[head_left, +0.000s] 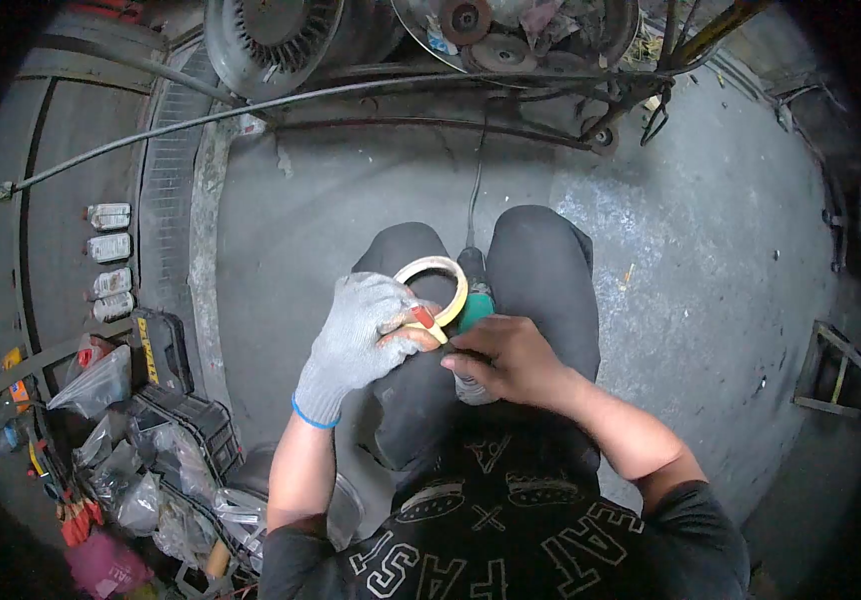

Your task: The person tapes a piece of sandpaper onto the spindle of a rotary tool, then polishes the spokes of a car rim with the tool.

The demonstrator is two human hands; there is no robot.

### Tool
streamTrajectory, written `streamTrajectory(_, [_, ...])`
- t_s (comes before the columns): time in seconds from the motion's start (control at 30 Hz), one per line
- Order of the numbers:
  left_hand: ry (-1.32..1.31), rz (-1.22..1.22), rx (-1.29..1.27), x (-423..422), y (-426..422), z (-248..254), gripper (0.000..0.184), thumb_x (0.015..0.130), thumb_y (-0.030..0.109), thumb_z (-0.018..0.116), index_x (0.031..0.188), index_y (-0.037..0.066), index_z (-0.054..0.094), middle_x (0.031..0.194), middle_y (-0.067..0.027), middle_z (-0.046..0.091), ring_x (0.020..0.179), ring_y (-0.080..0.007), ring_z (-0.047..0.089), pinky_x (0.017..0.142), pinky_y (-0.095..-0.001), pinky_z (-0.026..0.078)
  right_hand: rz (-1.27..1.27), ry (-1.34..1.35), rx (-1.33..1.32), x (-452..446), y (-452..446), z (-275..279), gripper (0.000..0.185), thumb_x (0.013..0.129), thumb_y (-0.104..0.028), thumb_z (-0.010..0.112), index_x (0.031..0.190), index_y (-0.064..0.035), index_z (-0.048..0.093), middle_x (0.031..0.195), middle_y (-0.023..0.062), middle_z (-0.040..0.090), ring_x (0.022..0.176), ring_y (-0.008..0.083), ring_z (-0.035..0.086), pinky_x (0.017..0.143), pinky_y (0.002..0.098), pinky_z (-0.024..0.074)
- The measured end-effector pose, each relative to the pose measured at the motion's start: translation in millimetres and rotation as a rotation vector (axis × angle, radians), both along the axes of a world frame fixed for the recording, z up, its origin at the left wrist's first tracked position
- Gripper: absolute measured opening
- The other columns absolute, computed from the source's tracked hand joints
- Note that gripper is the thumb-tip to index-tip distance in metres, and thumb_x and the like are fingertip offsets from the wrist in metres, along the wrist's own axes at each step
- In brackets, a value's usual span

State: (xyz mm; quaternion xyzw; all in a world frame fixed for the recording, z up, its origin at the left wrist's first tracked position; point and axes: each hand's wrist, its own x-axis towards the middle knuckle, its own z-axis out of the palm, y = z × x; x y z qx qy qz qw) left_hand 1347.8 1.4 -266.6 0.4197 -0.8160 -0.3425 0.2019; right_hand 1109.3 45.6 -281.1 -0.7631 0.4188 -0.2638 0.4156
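Note:
My left hand (pixel 361 325), in a grey knit glove with a blue cuff edge, is closed around a roll of masking tape (pixel 458 277) held above my lap. A small red piece (pixel 425 318) shows at its fingertips, beside a pale yellow strip end. Bare and closed in a pinch, my right hand (pixel 511 357) meets that strip end; its fingertips partly hide what lies between them. Between my legs is a green and dark corded tool (pixel 475 308), partly covered by the tape and my hands.
A metal rack (pixel 431 124) crosses ahead, with a wheel rim (pixel 276 35) and a round pan of discs (pixel 501 52) beyond it. Several bottles (pixel 109 246) line the left side. Below them are a black case (pixel 159 350) and plastic bags (pixel 141 505). A cord (pixel 477 190) crosses the floor.

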Motion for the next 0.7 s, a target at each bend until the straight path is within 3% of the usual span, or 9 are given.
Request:
streamTrajectory(0.07, [0.126, -0.001, 0.032, 0.2, -7.3, -10.4, 0.038, 0.066, 0.040, 0.080, 0.089, 0.011, 0.070, 0.091, -0.0076, 0.067, 0.091, -0.0299, 0.063, 0.084, -0.0383, 0.044, 0.178, -0.207, 0.590, -6.1, -15.8, -0.3, 0.028, 0.092, -0.025, 0.063, 0.102, 0.0006, 0.064, 0.084, 0.0136, 0.065, 0.081, 0.0292, 0.064, 0.072, 0.0356, 0.0499])
streamTrajectory(0.17, [0.063, -0.033, 0.033, -3.7, -8.7, -3.6, 0.039, 0.066, 0.041, 0.080, 0.089, 0.011, 0.070, 0.090, -0.0075, 0.067, 0.090, -0.0298, 0.063, 0.084, -0.0383, 0.044, 0.277, -0.472, 0.665, -8.2, -15.0, -14.5, 0.029, 0.094, -0.025, 0.060, 0.106, 0.0021, 0.063, 0.090, 0.0152, 0.066, 0.086, 0.0310, 0.065, 0.074, 0.0373, 0.0507])
streamTrajectory(0.2, [0.060, -0.027, 0.036, -3.0, -7.5, 1.8, 0.039, 0.066, 0.041, 0.080, 0.089, 0.011, 0.070, 0.090, -0.0075, 0.067, 0.090, -0.0298, 0.063, 0.084, -0.0383, 0.044, 0.270, -0.182, 0.450, -10.3, -21.1, 6.4, 0.031, 0.093, -0.027, 0.063, 0.105, 0.0015, 0.063, 0.088, 0.0152, 0.066, 0.085, 0.0324, 0.065, 0.075, 0.0392, 0.0516])
streamTrajectory(0.23, [0.040, -0.003, 0.083, -1.5, -6.8, 8.1, 0.040, 0.066, 0.042, 0.080, 0.088, 0.011, 0.070, 0.089, -0.0075, 0.067, 0.090, -0.0295, 0.063, 0.084, -0.0382, 0.044, 0.277, -0.185, 0.454, -6.9, -18.0, 10.4, 0.031, 0.093, -0.027, 0.063, 0.105, 0.0015, 0.063, 0.088, 0.0152, 0.066, 0.085, 0.0324, 0.065, 0.075, 0.0392, 0.0516])
streamTrajectory(0.3, [0.017, 0.023, 0.128, 1.3, -4.5, 11.6, 0.040, 0.065, 0.042, 0.080, 0.088, 0.011, 0.070, 0.088, -0.0074, 0.067, 0.090, -0.0293, 0.063, 0.084, -0.0381, 0.044, -0.003, 0.048, 0.086, 2.6, -3.7, 17.0, 0.032, 0.090, -0.028, 0.066, 0.103, 0.0009, 0.063, 0.088, 0.0158, 0.066, 0.085, 0.0327, 0.065, 0.075, 0.0392, 0.0521])
streamTrajectory(0.47, [0.094, 0.025, 0.048, 0.8, -6.9, -7.0, 0.043, 0.067, 0.046, 0.078, 0.091, 0.010, 0.071, 0.089, -0.0065, 0.068, 0.090, -0.0291, 0.063, 0.084, -0.0380, 0.045, -0.010, -0.089, 0.309, 3.1, -6.2, -1.2, 0.029, 0.087, -0.027, 0.070, 0.100, -0.0007, 0.065, 0.085, 0.0167, 0.066, 0.083, 0.0316, 0.065, 0.074, 0.0374, 0.0521])
streamTrajectory(0.53, [0.118, -0.034, 0.111, -8.5, -14.7, 7.0, 0.039, 0.069, 0.042, 0.076, 0.091, 0.010, 0.070, 0.089, -0.0078, 0.068, 0.089, -0.0308, 0.063, 0.084, -0.0404, 0.044, 0.258, -0.521, 0.796, -1.6, -21.3, -17.7, 0.029, 0.089, -0.029, 0.068, 0.098, -0.0008, 0.066, 0.083, 0.0162, 0.066, 0.082, 0.0314, 0.065, 0.073, 0.0374, 0.0514])
streamTrajectory(0.67, [0.145, -0.033, 0.136, -7.3, -11.4, 1.2, 0.035, 0.070, 0.037, 0.077, 0.090, 0.009, 0.071, 0.087, -0.0067, 0.068, 0.090, -0.0287, 0.063, 0.085, -0.0387, 0.045, 0.413, -0.073, 0.427, -12.7, -33.0, 4.6, 0.029, 0.092, -0.029, 0.064, 0.096, -0.0008, 0.064, 0.087, 0.0157, 0.066, 0.082, 0.0339, 0.065, 0.073, 0.0388, 0.0514])
streamTrajectory(0.7, [0.141, -0.028, 0.143, -5.5, -7.2, 2.4, 0.035, 0.070, 0.037, 0.077, 0.090, 0.009, 0.071, 0.087, -0.0067, 0.068, 0.090, -0.0287, 0.063, 0.085, -0.0387, 0.045, 0.418, -0.078, 0.433, -9.5, -26.0, 11.6, 0.029, 0.092, -0.029, 0.064, 0.096, -0.0008, 0.064, 0.087, 0.0157, 0.066, 0.082, 0.0339, 0.065, 0.073, 0.0388, 0.0514])
